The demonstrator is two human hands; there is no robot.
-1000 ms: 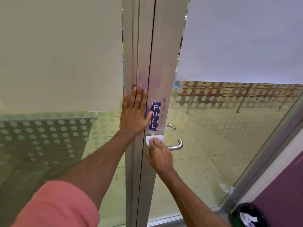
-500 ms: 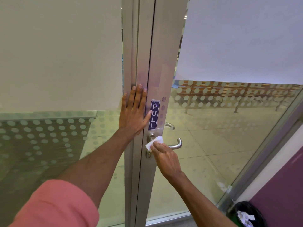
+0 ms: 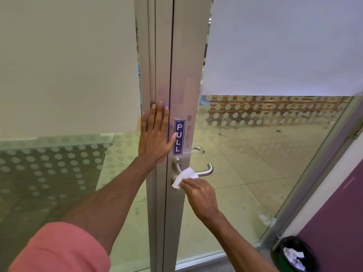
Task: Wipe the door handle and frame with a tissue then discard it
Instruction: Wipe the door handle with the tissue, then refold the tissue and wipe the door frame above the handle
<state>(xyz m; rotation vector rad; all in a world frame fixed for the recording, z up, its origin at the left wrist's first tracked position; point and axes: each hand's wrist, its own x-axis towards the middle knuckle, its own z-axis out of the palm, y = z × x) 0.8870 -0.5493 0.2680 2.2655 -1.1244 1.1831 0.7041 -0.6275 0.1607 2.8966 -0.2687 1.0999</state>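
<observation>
At the edge of the glass door, the right hand (image 3: pixel 200 195) pinches a white tissue (image 3: pixel 184 177) and presses it on the metal door frame (image 3: pixel 176 85), just under the door handle (image 3: pixel 204 172). The tissue covers the spot below the round base of the handle, and one corner of it touches the bar. The left hand (image 3: pixel 155 134) holds nothing. It lies flat and open on the frame, fingers spread a little, next to the blue PULL sign (image 3: pixel 179 137).

The job looks like it is in the middle. The wiping is going on at the handle. I cannot tell how much of the handle or the frame is clean, because the metal looks the same all over. The long part of the frame above may need a wipe too.

The last step is not done. The tissue has to go in the black bin (image 3: pixel 293 256) on the floor, low on the right, well apart from the hands. The bin has crumpled paper in it.
</observation>
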